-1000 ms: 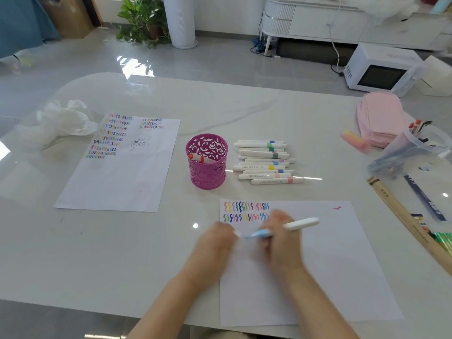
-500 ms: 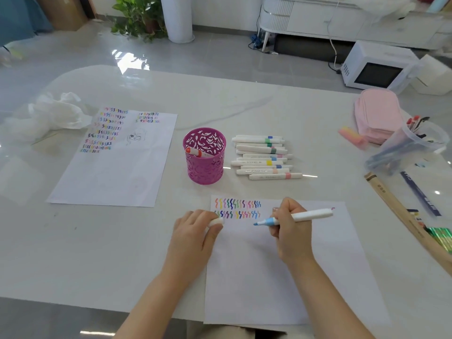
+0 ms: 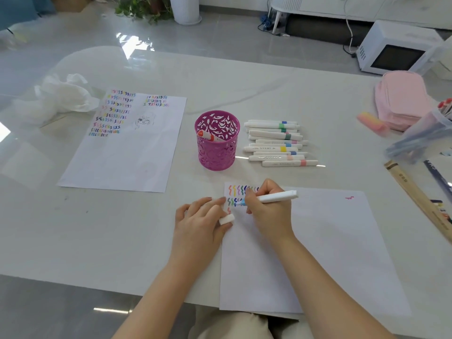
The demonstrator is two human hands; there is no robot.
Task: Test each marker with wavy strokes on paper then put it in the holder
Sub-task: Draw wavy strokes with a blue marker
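Just at paper point(image 3: 318, 241) edge, left hand point(image 3: 198, 223) holds cap point(image 3: 226, 219), right hand point(image 3: 269, 214) marker point(image 3: 276, 197).

A pale table point(image 3: 244, 77) with a grey vein fills most of the view. On its far left side lies a crumpled white plastic bag point(image 3: 63, 94). At the right edge rests a pink pouch point(image 3: 401, 99), and just beside it a small pink and yellow block point(image 3: 371, 122). In front of the pouch a clear plastic tub point(image 3: 420, 140) holds pens, blurred. Near it lie a long wooden-coloured box point(image 3: 415, 196) and a dark blue strip point(image 3: 437, 177). Behind the table, on the shiny grey floor point(image 3: 232, 37), stand a white microwave point(image 3: 396, 48), a white cabinet on legs point(image 3: 342, 6), a green plant point(image 3: 144, 7) and a white cylinder point(image 3: 184, 8).
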